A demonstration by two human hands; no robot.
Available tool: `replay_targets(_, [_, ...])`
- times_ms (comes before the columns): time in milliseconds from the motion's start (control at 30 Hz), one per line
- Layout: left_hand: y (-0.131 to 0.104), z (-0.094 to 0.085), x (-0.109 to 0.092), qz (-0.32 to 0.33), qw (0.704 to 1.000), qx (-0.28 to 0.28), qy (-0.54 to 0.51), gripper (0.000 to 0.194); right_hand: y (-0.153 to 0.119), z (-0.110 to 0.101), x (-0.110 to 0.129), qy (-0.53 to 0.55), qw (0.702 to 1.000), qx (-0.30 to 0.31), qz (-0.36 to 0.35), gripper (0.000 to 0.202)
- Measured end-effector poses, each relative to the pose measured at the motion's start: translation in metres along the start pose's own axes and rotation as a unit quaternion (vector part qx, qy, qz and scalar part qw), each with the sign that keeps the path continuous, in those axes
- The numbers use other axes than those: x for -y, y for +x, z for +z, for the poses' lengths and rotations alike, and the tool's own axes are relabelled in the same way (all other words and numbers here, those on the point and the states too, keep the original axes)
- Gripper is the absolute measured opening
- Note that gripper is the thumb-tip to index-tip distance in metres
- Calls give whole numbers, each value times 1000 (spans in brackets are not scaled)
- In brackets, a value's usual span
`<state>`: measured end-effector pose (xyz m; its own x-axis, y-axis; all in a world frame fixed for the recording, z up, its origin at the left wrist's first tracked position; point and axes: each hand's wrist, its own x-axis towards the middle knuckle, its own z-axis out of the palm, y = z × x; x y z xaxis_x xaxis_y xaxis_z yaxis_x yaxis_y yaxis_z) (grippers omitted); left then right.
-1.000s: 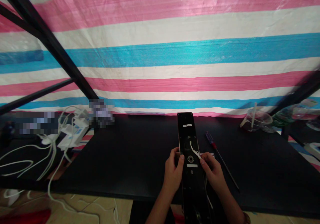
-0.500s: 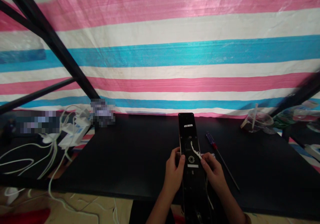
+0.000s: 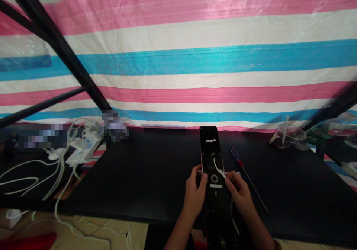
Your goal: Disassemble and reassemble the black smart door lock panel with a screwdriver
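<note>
A long black panel (image 3: pixel 211 203) with white labels, small screws and a round fitting leans up from my lap over the table's front edge. My left hand (image 3: pixel 194 190) is closed on its left edge, thumb on the face. From the panel's face a white cable (image 3: pixel 219 170) comes out and runs to its right side. My right hand (image 3: pixel 240 192) pinches that cable beside the panel's right edge, with thumb and forefinger; part of the grip is hidden. To the right of this hand lies a long screwdriver (image 3: pixel 249 177) with a purple and red handle.
The black table (image 3: pixel 139 175) spreads around the panel. At the back right stands a clear plastic cup (image 3: pixel 290 134) with a straw. White cables and a power strip (image 3: pixel 85 149) crowd the left side. A striped sheet (image 3: pixel 178 64) hangs behind, beside a slanted black frame bar (image 3: pixel 69 62).
</note>
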<state>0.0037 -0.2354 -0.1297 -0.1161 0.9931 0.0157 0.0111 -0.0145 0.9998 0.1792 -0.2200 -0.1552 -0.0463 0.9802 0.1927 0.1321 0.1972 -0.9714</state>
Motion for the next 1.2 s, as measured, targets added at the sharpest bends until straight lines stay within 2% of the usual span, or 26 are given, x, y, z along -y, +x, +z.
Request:
replay_targets(367, [1,-1,5,-1,1000,-5,-12,35,1,1,0,11,1000,3,-3,38])
replay_targets(600, [1,0,1,-3,1000,-3,-15,41,1,1,-4,7,1000,2,-7,38])
replay_targets(1200, [0,-1,1,3,1000,5,2,34,0,-1,-7,10,1000,10,0,34])
